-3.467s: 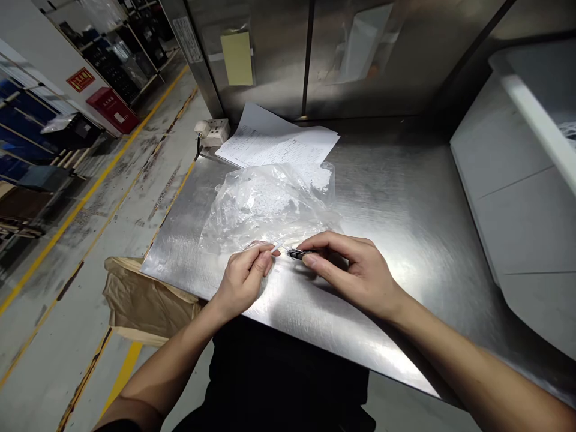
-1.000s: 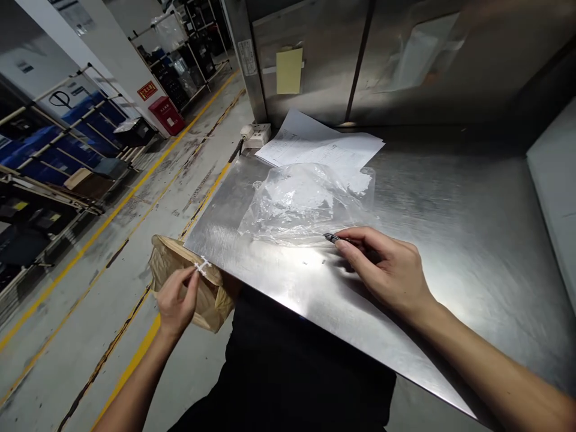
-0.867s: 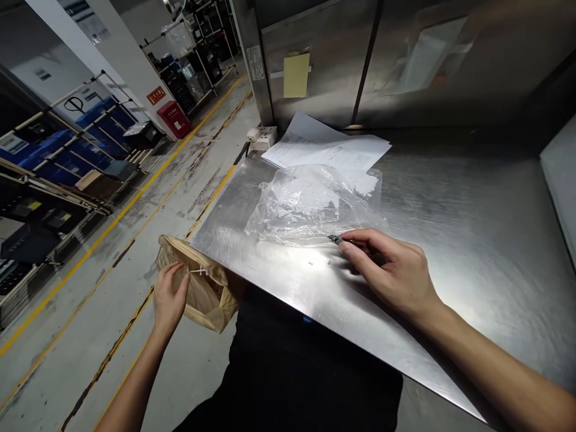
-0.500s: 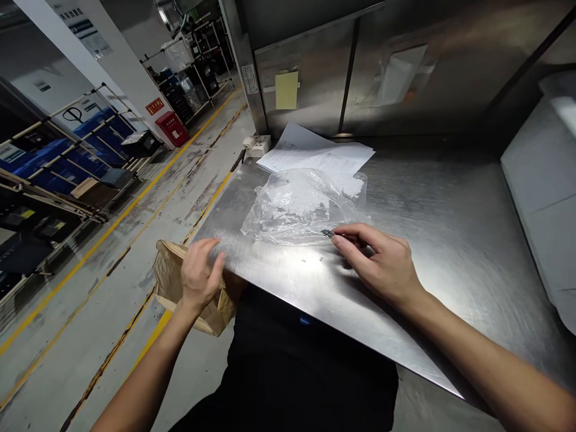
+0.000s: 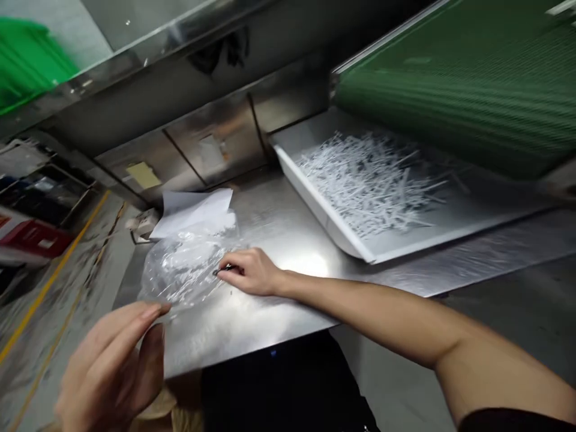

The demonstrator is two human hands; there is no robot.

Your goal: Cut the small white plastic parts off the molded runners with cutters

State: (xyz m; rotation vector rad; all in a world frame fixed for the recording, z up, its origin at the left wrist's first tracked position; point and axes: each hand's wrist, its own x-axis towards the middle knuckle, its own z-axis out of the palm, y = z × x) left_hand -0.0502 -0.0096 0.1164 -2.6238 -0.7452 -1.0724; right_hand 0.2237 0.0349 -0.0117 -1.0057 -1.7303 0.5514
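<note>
right hand (image 5: 252,273) pinches a small dark tool (image 5: 224,269) at the edge of the clear plastic bag (image 5: 184,270) on the tabletop (image 5: 270,312), left hand (image 5: 112,366) hovers spread and empty nearby, so i'd keep that tool planted while grabbing the next white piece (image 5: 369,180) from the tray beyond it

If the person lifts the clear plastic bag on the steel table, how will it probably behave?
The clear plastic bag looks thin and crumpled, so it would likely sag and fold rather than keep its shape. It seems light, with only small pale pieces showing inside. On the shiny steel table it would probably slide easily; the right hand rests at its edge.
</note>
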